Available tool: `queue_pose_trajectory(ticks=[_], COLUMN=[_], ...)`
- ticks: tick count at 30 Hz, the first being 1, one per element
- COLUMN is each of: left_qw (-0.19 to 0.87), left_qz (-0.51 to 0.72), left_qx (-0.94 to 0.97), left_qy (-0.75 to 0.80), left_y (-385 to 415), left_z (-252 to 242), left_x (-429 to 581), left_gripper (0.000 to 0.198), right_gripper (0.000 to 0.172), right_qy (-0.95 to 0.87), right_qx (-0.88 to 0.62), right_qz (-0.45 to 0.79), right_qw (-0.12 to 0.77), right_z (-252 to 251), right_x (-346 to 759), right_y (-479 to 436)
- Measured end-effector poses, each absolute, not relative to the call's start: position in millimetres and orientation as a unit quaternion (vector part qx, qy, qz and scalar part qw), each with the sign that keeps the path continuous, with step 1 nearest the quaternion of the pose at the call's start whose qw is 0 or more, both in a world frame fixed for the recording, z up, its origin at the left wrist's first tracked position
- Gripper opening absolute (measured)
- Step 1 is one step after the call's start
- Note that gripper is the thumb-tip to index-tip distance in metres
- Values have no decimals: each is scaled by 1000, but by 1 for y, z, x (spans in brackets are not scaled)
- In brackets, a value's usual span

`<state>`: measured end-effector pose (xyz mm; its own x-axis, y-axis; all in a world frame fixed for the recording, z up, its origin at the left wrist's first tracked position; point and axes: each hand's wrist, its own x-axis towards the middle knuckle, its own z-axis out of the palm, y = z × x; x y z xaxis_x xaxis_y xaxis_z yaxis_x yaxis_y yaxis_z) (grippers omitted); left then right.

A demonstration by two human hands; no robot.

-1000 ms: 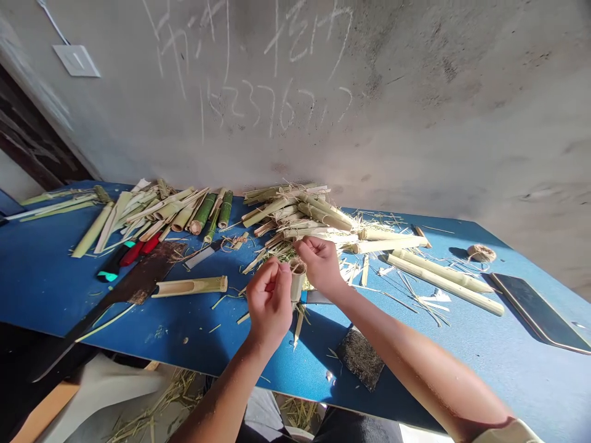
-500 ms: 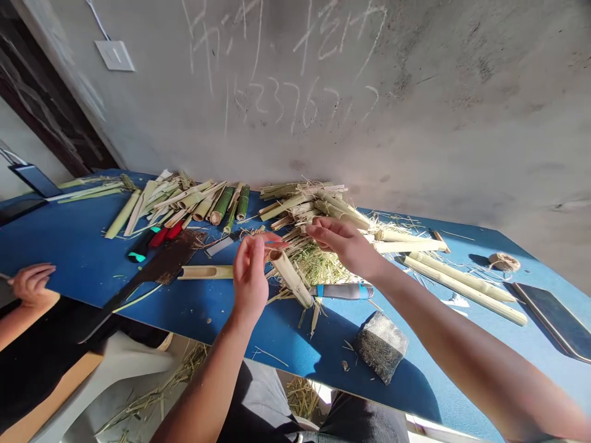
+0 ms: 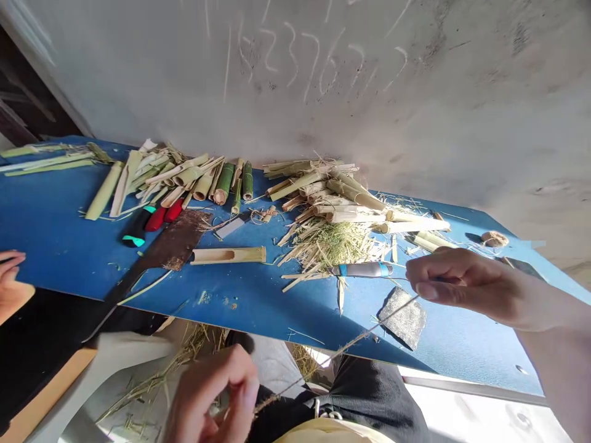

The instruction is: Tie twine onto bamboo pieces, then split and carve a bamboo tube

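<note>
A length of thin twine point(image 3: 344, 349) runs stretched and slanting between my two hands. My left hand point(image 3: 212, 394), low in front of my lap, is closed on its lower end. My right hand point(image 3: 466, 286), raised above the right part of the table, pinches the other end. Under the twine at the bottom edge, a pale curved piece point(image 3: 332, 432) shows over my lap; only its top is visible, so its kind is unclear. Near my right hand are a grey stone block point(image 3: 402, 317) and a tool with a grey and blue handle point(image 3: 364, 269).
The blue table point(image 3: 268, 304) bears a heap of split bamboo point(image 3: 341, 191), shavings point(image 3: 339, 243), a half bamboo tube point(image 3: 228, 255) and a rusty cleaver point(image 3: 168, 249). A ball of twine point(image 3: 495, 239) lies far right. Another person's hand point(image 3: 13, 277) shows at the left edge.
My left hand has dropped toward my lap and my right hand has gone right, drawing the twine out between them. The bamboo tube that stood by my left hand has left its spot.
</note>
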<state>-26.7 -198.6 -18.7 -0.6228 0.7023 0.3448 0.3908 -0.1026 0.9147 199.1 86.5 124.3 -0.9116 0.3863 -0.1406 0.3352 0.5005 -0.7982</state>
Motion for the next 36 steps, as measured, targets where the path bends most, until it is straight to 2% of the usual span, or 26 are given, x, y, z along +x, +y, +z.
queue_pose_trajectory(ticks=[4,7,9,10,12,14,17,19,22,26,33,36], left_qw=[188,156,135,128,129,180,312,361,358,329,366,374], left_qz=[564,558,545,538,531,530,526,516,500,485,442,441], left_qx=[499,557,590,604,620,620,591,587,610,610,590,587], left_qy=[630,595,580,575,563,550,526,510,500,533,568,566], left_y=[-173,-153,-151,-153,-157,-159,-151,-143,-139,-152,-167,-164], left_z=[-77,-98,-98,-94,-84,-74,-65,-64,-66,-71,-63,-62], left_x=[-5,1,2,3,6,11,17,18,10,-8,-16,-8], left_gripper=[33,18,12,16,37,50,39,31,38,38,42,44], right_gripper=[59,55,52,51,49,47,40,36,37,41,40,40], right_qy=[-836,-824,-825,-828,-829,-832,-861,-877,-875,-848,-788,-743], right_qx=[-247,-210,-197,-201,-212,-205,-192,-193,-193,-223,-249,-220], right_qz=[479,503,514,517,517,514,470,439,443,481,554,604], right_qw=[103,155,123,89,10,-31,-27,-24,-26,-17,98,187], right_z=[92,76,69,66,58,49,41,40,45,52,33,18], right_x=[215,212,204,198,185,174,169,174,191,214,234,227], right_y=[69,46,26,15,-4,-18,-23,-19,-9,1,0,-3])
